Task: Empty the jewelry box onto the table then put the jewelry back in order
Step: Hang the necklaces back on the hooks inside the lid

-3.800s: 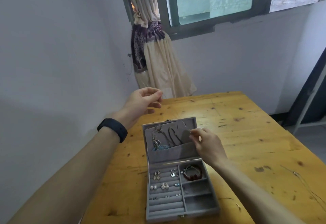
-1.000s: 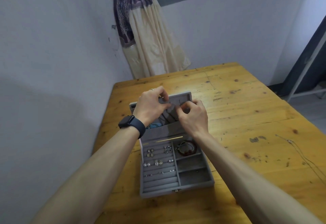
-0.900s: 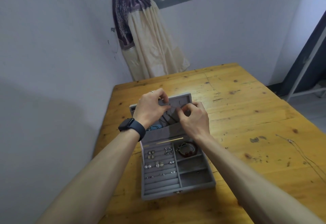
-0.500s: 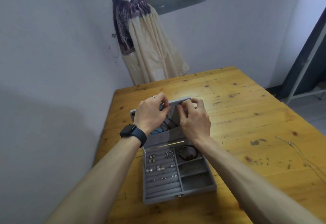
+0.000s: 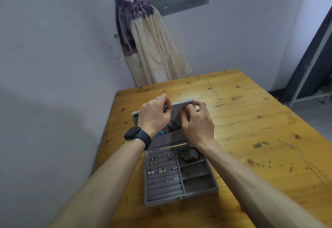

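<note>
Left hand [image 5: 155,115] and right hand [image 5: 197,122] curl fingers at the jewelry box [image 5: 170,200] lid [image 5: 181,106], perhaps pinching something; knuckles hide what.

A grey jewelry box [image 5: 179,200] is sitting open on the table [image 5: 242,120], its lid [image 5: 181,106] raised with necklaces [image 5: 170,129] hanging inside, earrings [image 5: 162,170] lining the left rows and a bracelet [image 5: 188,157] lying in the far right compartment

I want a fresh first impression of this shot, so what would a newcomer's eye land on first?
First the two hands, left hand with a black watch and right hand, fingers curled at the raised lid of the grey jewelry box mid-table; what they pinch is too small to tell. Next the earrings in its left rows and the red bracelet at top right.
</note>
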The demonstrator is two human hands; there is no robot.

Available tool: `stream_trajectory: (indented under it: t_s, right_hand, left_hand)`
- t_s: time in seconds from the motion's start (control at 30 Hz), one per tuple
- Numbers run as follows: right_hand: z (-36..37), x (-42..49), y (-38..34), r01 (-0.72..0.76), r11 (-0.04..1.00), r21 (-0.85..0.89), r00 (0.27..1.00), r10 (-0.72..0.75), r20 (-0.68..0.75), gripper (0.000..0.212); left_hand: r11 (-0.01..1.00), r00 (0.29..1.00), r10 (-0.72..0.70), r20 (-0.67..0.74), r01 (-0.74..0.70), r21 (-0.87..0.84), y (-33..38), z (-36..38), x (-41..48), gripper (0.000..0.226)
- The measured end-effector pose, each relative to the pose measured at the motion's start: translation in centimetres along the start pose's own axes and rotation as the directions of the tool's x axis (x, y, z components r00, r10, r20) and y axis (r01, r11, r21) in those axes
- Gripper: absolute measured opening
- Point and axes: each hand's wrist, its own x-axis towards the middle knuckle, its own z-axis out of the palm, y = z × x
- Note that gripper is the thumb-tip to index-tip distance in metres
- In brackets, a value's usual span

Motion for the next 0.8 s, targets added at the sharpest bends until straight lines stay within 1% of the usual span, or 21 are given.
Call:
stream_trajectory:
  t_s: [0.1,0.3,0.6,0.73,0.8]
  right_hand:
    - [0.0,-0.1,0.1,-0.005,1.000,-0.009,1.000,0.005,0.027,0.023]
    - [0.4,-1.1,0.6,-0.048,0.998,0.034,0.993,0.044,0.108,0.021]
    - [0.8,-1.5,1.8,-0.023,0.999,0.027,0.994,0.020,0.108,0.025]
    - [0.5,-1.7,2.7,-0.033,0.997,0.067,0.991,0.024,0.131,0.024]
    - [0.3,-1.7,2.8,-0.047,0.994,0.102,0.990,0.033,0.139,0.024]
  left_hand:
    - [1.000,1.000,-0.010,-0.003,0.010,-0.016,0.0,0.0,0.0,0.011]
    - [0.999,1.000,-0.014,-0.011,0.014,-0.038,0.1,-0.1,-0.1,0.011]
    - [0.997,1.000,-0.016,0.010,0.017,-0.073,-0.4,0.1,-0.4,0.012]
    - [0.999,0.999,-0.008,0.054,0.010,-0.048,-0.5,-0.1,-0.4,0.021]
    - [1.000,0.999,-0.007,0.047,0.007,-0.011,-0.3,0.0,-0.5,0.024]
